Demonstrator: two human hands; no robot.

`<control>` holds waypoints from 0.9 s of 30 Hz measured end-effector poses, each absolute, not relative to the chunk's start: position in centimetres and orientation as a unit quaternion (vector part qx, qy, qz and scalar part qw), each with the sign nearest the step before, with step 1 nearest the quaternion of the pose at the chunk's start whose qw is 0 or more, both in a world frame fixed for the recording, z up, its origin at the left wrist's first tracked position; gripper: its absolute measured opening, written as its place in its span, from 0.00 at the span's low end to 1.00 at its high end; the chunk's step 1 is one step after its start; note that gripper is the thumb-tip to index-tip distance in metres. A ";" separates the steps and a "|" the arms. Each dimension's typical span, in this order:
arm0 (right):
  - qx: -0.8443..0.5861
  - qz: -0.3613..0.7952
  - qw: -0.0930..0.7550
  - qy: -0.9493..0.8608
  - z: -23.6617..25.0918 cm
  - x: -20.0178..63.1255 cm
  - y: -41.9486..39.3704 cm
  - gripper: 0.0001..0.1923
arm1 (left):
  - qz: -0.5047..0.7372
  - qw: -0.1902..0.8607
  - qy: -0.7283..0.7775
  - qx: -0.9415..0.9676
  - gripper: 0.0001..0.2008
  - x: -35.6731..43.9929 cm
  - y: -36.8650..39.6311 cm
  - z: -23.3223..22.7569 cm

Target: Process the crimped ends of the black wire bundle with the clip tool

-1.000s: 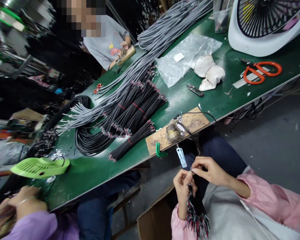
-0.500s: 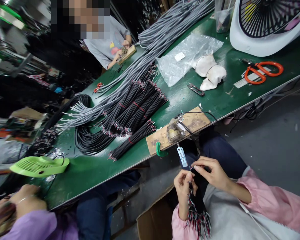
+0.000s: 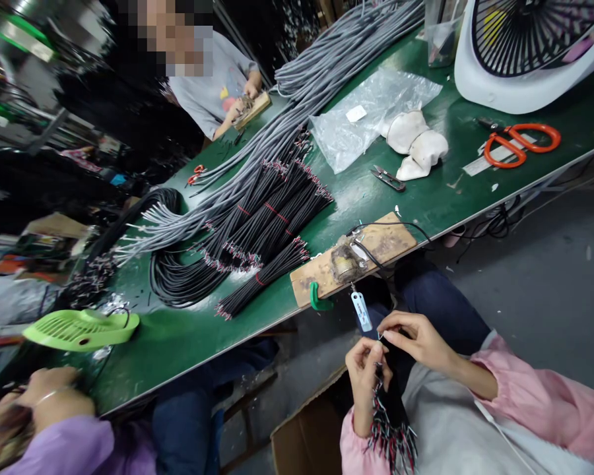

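My left hand [image 3: 366, 369] is closed around a bundle of black cables [image 3: 392, 429] whose red, white and black wire ends hang down over my lap. From the top of that fist a thin wire end sticks up. My right hand [image 3: 413, 336] pinches at this thin wire [image 3: 380, 335], thumb and forefinger together. Just beyond both hands, a blue-and-white tag [image 3: 360, 311] hangs from a small motor-like device [image 3: 346, 262] fixed on a wooden board [image 3: 389, 241]. A green clamp [image 3: 319, 298] sits at the board's front edge.
Bundled black cables [image 3: 272, 218] and long grey cables [image 3: 317, 72] lie across the green table [image 3: 178, 349]. Orange scissors [image 3: 522, 142], thread snips [image 3: 389, 178], a plastic bag [image 3: 371, 109] and a white fan [image 3: 509, 86] are rightward. A green fan [image 3: 79, 330] and co-workers are leftward.
My right hand has shifted very slightly at the wire end above my left fist. Otherwise the hands and the cable bundle look nearly the same.
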State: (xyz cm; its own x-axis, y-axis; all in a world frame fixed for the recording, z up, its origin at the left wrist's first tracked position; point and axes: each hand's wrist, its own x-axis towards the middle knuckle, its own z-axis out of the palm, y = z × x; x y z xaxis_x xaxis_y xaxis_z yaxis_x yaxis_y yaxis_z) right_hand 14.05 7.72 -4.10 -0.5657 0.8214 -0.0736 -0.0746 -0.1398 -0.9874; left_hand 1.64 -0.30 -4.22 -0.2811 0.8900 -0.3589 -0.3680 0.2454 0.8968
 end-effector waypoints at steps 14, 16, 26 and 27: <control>-0.320 0.760 0.313 -0.471 -3.3 13.0 9.3 0.12 | 0.597 0.537 0.527 0.278 0.11 0.2 -0.1 -3.2; -0.310 0.763 0.310 -0.474 -2.5 12.5 10.5 0.16 | 0.602 0.500 0.545 0.300 0.09 0.2 0.0 -2.2; -0.259 0.767 0.285 -0.514 -0.1 9.7 13.5 0.29 | 0.552 0.230 0.646 0.474 0.05 0.2 0.7 1.3; -0.253 0.778 0.283 -0.501 -0.2 9.7 13.4 0.29 | 0.546 0.219 0.651 0.480 0.06 0.2 0.7 1.4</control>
